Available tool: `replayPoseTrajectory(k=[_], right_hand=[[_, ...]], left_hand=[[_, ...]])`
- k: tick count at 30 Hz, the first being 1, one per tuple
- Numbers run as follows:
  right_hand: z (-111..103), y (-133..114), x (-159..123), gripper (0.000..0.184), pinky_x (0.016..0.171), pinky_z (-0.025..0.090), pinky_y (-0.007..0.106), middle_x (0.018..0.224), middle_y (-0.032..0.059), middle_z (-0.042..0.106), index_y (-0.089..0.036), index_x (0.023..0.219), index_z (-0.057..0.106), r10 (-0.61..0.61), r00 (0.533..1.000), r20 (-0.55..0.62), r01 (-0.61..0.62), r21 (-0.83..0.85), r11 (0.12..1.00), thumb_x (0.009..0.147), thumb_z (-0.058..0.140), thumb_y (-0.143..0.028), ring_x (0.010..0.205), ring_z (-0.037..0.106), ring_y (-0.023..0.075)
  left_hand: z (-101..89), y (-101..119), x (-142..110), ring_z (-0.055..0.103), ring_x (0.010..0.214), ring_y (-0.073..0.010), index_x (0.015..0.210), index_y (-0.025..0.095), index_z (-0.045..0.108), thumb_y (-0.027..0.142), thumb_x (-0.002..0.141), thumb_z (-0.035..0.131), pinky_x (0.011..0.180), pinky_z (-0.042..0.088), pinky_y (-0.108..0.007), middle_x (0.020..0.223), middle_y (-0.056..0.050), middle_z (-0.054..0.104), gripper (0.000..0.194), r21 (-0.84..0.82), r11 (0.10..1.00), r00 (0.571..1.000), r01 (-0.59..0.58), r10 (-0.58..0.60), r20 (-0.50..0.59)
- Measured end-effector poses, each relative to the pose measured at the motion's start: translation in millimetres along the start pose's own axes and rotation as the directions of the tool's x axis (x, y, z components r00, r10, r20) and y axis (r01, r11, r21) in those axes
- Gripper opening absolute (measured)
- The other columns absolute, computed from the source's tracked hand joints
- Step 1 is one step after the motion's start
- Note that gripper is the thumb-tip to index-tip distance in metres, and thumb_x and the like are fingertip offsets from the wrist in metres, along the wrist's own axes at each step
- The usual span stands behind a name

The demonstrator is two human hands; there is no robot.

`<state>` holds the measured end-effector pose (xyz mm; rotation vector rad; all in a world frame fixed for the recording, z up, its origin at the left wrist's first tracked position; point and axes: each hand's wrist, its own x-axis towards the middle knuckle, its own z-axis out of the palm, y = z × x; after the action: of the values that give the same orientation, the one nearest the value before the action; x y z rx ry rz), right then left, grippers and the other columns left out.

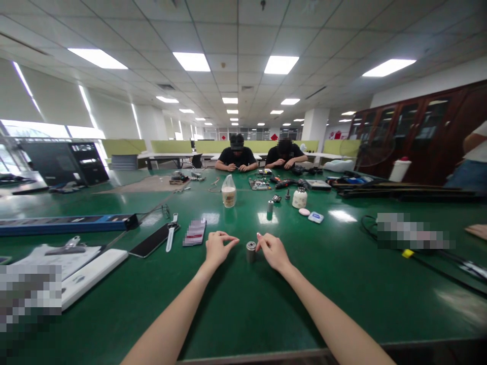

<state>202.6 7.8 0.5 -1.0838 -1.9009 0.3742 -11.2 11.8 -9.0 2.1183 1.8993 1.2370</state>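
Observation:
A small metal cylinder [250, 253] stands upright on the green table between my hands, with a round fitting and a dark centre on its top. My left hand [219, 248] is to the left of it, apart from it, thumb and forefinger tips brought together in a pinch. Whatever may be in that pinch is too small to name. Close by the cylinder's right side is my right hand [274, 250], its fingers curled and the thumb near the forefinger. I cannot tell whether these fingertips touch the cylinder or hold something tiny.
Farther up stand a second cylinder [270, 207], a bagged cup [229, 195] and a white jar [300, 198]. A patterned packet [195, 232], watch [172, 233] and black phone-like slab [150, 242] lie left; cables [429, 262] lie right. Two people sit opposite.

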Motion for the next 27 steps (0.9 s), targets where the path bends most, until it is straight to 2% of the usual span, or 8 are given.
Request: replayPoseTrajectory(k=[5, 9, 12, 15, 19, 23, 27], right_hand=[[2, 1, 0, 0.058, 0.068, 0.038, 0.023, 0.067, 0.0011, 0.061, -0.02, 0.059, 0.067, 0.002, 1.0, 0.019, -0.001, -0.018, 1.0, 0.096, 0.033, -0.049, 0.062, 0.056, 0.0104], [2, 1, 1, 0.057, 0.066, 0.037, 0.023, 0.066, 0.0008, 0.06, -0.02, 0.059, 0.066, 0.006, 1.0, 0.0, -0.006, -0.016, 1.0, 0.095, 0.034, -0.049, 0.062, 0.055, 0.0104], [1, 1, 1, 0.056, 0.066, 0.037, 0.023, 0.066, 0.0009, 0.059, -0.02, 0.06, 0.066, 0.015, 1.0, -0.017, -0.015, -0.008, 1.0, 0.095, 0.034, -0.049, 0.062, 0.055, 0.0107], [2, 1, 1, 0.056, 0.067, 0.038, 0.023, 0.066, 0.0012, 0.059, -0.02, 0.059, 0.066, 0.015, 1.0, -0.022, -0.015, -0.006, 1.0, 0.095, 0.034, -0.049, 0.062, 0.055, 0.0107], [3, 0, 2, 0.055, 0.066, 0.037, 0.022, 0.066, 0.0008, 0.058, -0.02, 0.059, 0.065, 0.012, 1.0, -0.021, -0.012, -0.008, 1.0, 0.095, 0.034, -0.048, 0.061, 0.054, 0.0103], [4, -1, 2, 0.054, 0.065, 0.036, 0.022, 0.065, 0.0001, 0.057, -0.02, 0.059, 0.064, -0.001, 1.0, -0.01, 0.001, -0.014, 1.0, 0.095, 0.035, -0.047, 0.061, 0.054, 0.01], [3, -2, 2, 0.054, 0.065, 0.036, 0.022, 0.065, 0.0, 0.058, -0.02, 0.059, 0.064, -0.006, 1.0, -0.007, 0.006, -0.019, 1.0, 0.096, 0.035, -0.047, 0.061, 0.054, 0.01]], left_hand=[[4.7, -10, -2, 0.046, 0.101, -0.0268, 0.082, 0.036, 0.076, 0.046, 0.076, 0.067, 0.083, 0.038, -0.038, 0.098, -0.005, 0.062, 0.015, 0.129, 0.99, 0.995, 0.05, -0.06, 0.077], [6.7, -9, -3, 0.045, 0.101, -0.0276, 0.089, 0.037, 0.076, 0.045, 0.075, 0.068, 0.084, 0.036, -0.039, 0.101, -0.005, 0.06, 0.017, 0.144, 0.988, 0.996, 0.047, -0.057, 0.062], [7.2, -5, -5, 0.043, 0.103, -0.029, 0.084, 0.036, 0.076, 0.042, 0.076, 0.068, 0.085, 0.035, -0.041, 0.103, -0.006, 0.06, 0.013, 0.145, 0.989, 0.998, 0.034, -0.042, 0.054], [5.5, 7, -9, 0.044, 0.104, -0.0277, 0.082, 0.034, 0.076, 0.04, 0.079, 0.066, 0.085, 0.035, -0.041, 0.102, -0.005, 0.061, 0.012, 0.091, 0.996, 1.0, -0.017, 0.016, 0.006], [0.7, 31, -14, 0.046, 0.102, -0.0233, 0.087, 0.032, 0.075, 0.037, 0.082, 0.063, 0.088, 0.036, -0.039, 0.1, -0.003, 0.062, 0.014, -0.025, 0.988, 0.983, -0.152, 0.149, -0.106], [-1.5, 46, -19, 0.047, 0.102, -0.0219, 0.087, 0.03, 0.074, 0.033, 0.083, 0.064, 0.09, 0.036, -0.039, 0.1, -0.003, 0.062, 0.012, -0.061, 0.967, 0.964, -0.247, 0.239, -0.114], [-1.2, 47, -18, 0.048, 0.101, -0.0223, 0.085, 0.03, 0.075, 0.033, 0.082, 0.065, 0.09, 0.037, -0.04, 0.098, -0.003, 0.062, 0.011, -0.059, 0.963, 0.96, -0.262, 0.254, -0.117]])
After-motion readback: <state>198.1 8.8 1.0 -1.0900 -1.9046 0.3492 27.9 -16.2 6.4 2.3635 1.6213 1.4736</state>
